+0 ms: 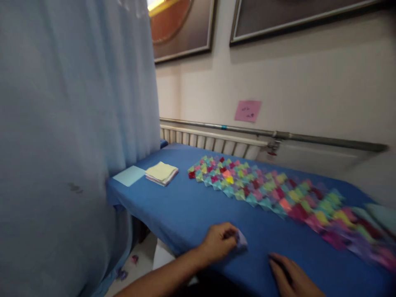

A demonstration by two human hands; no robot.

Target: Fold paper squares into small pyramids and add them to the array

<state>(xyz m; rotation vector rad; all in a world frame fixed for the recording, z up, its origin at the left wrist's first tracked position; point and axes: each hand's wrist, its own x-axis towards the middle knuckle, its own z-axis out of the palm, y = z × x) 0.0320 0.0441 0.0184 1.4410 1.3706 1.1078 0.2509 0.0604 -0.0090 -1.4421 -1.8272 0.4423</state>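
My left hand (218,242) is closed in a pinch around a small lavender folded paper piece (241,240) above the near side of the blue-covered table (173,210). Low in the view, my right hand (292,276) is partly cut off by the bottom edge. Its thumb and forefinger are a little apart, slightly blurred, with nothing seen between them. Beyond both hands lie long rows of folded paper pieces (247,187) in pink, yellow, teal, purple and red, running from the table's middle to the right edge.
A stack of pale yellow square papers (161,172) and a light blue sheet (129,176) lie at the table's left end. A blue curtain (77,103) hangs beside it. Behind are a radiator (213,145), a pipe (198,123) and a pink note (248,111). Paper scraps (121,274) lie on the floor.
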